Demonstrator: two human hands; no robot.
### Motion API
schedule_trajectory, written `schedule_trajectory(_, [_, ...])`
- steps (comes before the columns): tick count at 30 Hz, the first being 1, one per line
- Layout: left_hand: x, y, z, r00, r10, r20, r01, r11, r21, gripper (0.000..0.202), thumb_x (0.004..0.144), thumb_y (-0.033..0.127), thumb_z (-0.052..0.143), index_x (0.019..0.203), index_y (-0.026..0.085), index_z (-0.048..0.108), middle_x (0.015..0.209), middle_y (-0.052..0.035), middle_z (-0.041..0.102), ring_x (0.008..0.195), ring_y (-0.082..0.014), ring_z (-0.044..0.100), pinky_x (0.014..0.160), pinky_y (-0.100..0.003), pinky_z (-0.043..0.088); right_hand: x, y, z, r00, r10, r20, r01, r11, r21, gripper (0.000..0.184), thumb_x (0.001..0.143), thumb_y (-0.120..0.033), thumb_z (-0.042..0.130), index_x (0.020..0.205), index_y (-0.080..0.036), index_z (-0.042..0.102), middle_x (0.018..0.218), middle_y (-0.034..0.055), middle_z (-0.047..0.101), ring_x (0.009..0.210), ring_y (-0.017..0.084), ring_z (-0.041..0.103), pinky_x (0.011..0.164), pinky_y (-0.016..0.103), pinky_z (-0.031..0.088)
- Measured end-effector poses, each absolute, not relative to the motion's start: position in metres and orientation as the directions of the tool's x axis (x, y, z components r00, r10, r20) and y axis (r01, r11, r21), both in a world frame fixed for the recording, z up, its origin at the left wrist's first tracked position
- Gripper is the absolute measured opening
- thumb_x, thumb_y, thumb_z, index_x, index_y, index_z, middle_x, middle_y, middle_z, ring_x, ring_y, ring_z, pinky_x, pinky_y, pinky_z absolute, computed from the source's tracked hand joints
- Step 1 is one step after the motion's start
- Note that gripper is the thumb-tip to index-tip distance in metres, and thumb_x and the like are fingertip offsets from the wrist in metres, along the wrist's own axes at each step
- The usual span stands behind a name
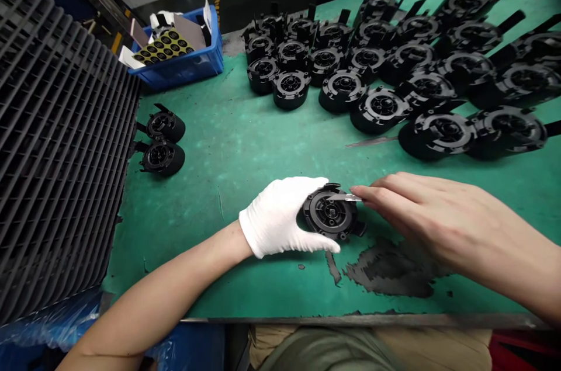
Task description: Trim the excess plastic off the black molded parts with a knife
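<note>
Gloved left hand (280, 216) clamped around black part (332, 213); bare right hand (421, 207) pinches thin blade (346, 197) at its face. Pushing too hard could slip blade, gouging part.

The right grip (421, 210) hides the rear of the thin blade (346, 197).

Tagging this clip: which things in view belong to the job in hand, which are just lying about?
In the job:
- black part, in the gloved left hand
- blade, in the bare right hand
- similar parts, probably

Seemingly lying about:
- blue bin
- dotted sheet in it
- slatted stack
</note>
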State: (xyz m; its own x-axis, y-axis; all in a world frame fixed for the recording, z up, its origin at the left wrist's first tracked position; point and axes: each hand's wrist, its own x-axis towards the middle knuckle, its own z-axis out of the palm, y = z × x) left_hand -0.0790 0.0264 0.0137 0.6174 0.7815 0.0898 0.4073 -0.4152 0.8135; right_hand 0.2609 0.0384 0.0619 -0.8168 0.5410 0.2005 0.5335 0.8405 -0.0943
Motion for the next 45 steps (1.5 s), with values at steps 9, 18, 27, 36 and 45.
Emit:
schedule_trajectory(9, [-0.074, 0.028, 0.016, 0.604, 0.793, 0.082, 0.408, -0.396, 0.822, 0.090, 0.096, 0.104, 0.091, 0.142, 0.026, 0.081, 0.132, -0.0132, 0.093, 0.127, -0.0426, 0.092, 0.114, -0.054, 0.072, 0.257, 0.057, 0.072, -0.881, 0.426, 0.205, 0.424, 0.904, -0.055, 0.058, 0.109, 0.005, 0.050, 0.144, -0.024, 0.086, 0.107, 0.0067, 0.083, 0.086, 0.025, 0.074, 0.077, 0.040, 0.056])
schedule_trajectory(18, [-0.072, 0.031, 0.019, 0.627, 0.776, 0.072, 0.377, -0.383, 0.844, 0.084, 0.101, 0.103, 0.087, 0.133, 0.026, 0.080, 0.127, -0.0118, 0.092, 0.122, -0.0400, 0.091, 0.111, -0.053, 0.069, 0.257, 0.077, 0.083, -0.927, 0.338, 0.166, 0.336, 0.941, -0.041, 0.063, 0.113, 0.005, 0.042, 0.145, -0.027, 0.086, 0.102, 0.0045, 0.081, 0.088, 0.026, 0.074, 0.082, 0.042, 0.059])
schedule_trajectory(27, [-0.073, 0.030, 0.018, 0.628, 0.777, 0.052, 0.402, -0.381, 0.833, 0.086, 0.100, 0.103, 0.087, 0.136, 0.026, 0.080, 0.129, -0.0124, 0.092, 0.123, -0.0408, 0.091, 0.110, -0.052, 0.069, 0.257, 0.092, 0.085, -0.942, 0.241, 0.234, 0.252, 0.968, 0.018, 0.053, 0.120, 0.001, 0.043, 0.139, -0.027, 0.084, 0.100, 0.0028, 0.078, 0.087, 0.023, 0.072, 0.079, 0.039, 0.056])
schedule_trajectory(36, [-0.075, 0.029, 0.016, 0.625, 0.780, 0.035, 0.410, -0.366, 0.836, 0.093, 0.097, 0.102, 0.092, 0.147, 0.025, 0.078, 0.138, -0.0159, 0.093, 0.128, -0.0441, 0.092, 0.116, -0.056, 0.072, 0.270, 0.087, 0.069, -0.865, 0.496, 0.071, 0.468, 0.850, -0.242, 0.068, 0.134, -0.028, 0.025, 0.143, -0.032, 0.093, 0.106, 0.0082, 0.085, 0.085, 0.025, 0.073, 0.078, 0.042, 0.058])
schedule_trajectory(45, [-0.074, 0.030, 0.018, 0.632, 0.774, 0.029, 0.411, -0.367, 0.834, 0.090, 0.098, 0.103, 0.089, 0.142, 0.026, 0.081, 0.130, -0.0131, 0.093, 0.123, -0.0418, 0.093, 0.112, -0.053, 0.071, 0.266, 0.090, 0.055, -0.907, 0.358, 0.223, 0.328, 0.931, -0.160, 0.052, 0.131, -0.014, 0.039, 0.146, -0.027, 0.087, 0.104, 0.0034, 0.079, 0.087, 0.021, 0.071, 0.082, 0.038, 0.055])
